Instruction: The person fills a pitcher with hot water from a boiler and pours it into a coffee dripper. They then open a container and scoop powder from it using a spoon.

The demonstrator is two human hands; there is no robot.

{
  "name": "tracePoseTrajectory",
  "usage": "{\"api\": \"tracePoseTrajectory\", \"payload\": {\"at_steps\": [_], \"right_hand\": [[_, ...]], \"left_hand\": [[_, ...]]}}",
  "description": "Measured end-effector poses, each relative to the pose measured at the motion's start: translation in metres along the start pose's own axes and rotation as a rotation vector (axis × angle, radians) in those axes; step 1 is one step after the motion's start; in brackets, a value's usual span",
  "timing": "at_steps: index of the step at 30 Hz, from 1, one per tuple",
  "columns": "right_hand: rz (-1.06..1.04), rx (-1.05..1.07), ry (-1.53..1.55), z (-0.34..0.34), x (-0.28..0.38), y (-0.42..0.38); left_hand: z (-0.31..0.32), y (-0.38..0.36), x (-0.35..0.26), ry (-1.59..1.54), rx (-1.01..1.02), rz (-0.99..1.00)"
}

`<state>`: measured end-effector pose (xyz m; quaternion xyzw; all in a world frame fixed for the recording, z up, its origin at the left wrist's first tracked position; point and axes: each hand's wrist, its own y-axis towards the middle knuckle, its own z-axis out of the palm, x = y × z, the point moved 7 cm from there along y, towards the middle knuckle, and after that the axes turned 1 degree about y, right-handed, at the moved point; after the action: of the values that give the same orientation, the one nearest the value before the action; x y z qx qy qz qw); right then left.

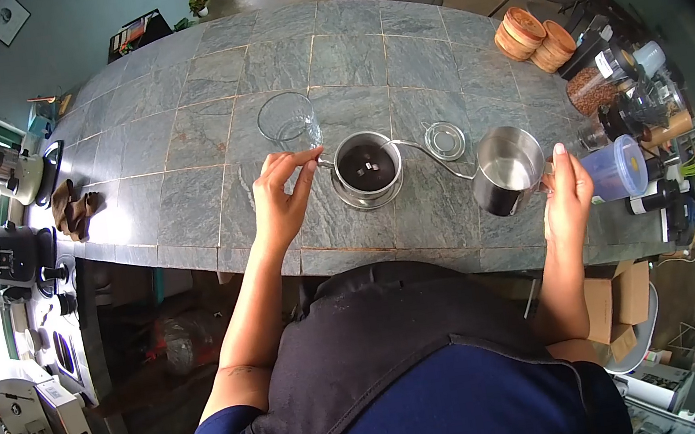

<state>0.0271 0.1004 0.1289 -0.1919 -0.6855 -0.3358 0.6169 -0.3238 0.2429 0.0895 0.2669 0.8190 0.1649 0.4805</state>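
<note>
Slate-tiled counter carries a steel dripper [368, 170] dead centre, its handle at nine o'clock pinched by the left hand [281, 200], while the right hand [567, 195] grips the gooseneck kettle [508, 169] at three o'clock.

No legible text, label, brand or number on anything in view.

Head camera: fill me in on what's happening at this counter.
A person in a dark apron stands at a stone-tiled counter. Their left hand pinches the handle of a small metal filter cup with dark grounds inside. Their right hand is at the handle of a steel gooseneck kettle. An empty glass and a round lid sit just behind.
</note>
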Motion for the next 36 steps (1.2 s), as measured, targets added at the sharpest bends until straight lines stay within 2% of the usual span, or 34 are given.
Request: {"api": "tracePoseTrajectory", "payload": {"at_steps": [15, 17, 36], "right_hand": [[-0.047, 0.042, -0.127, 0.011, 0.005, -0.011], [0.013, 0.097, -0.069, 0.009, 0.000, -0.009], [-0.036, 0.045, -0.084, 0.004, 0.005, -0.011]], "left_hand": [[-0.001, -0.001, 0.000, 0.015, -0.007, 0.003], [-0.001, 0.000, 0.000, 0.022, -0.004, 0.006], [0.000, -0.003, -0.001, 0.014, -0.030, 0.016]]}}
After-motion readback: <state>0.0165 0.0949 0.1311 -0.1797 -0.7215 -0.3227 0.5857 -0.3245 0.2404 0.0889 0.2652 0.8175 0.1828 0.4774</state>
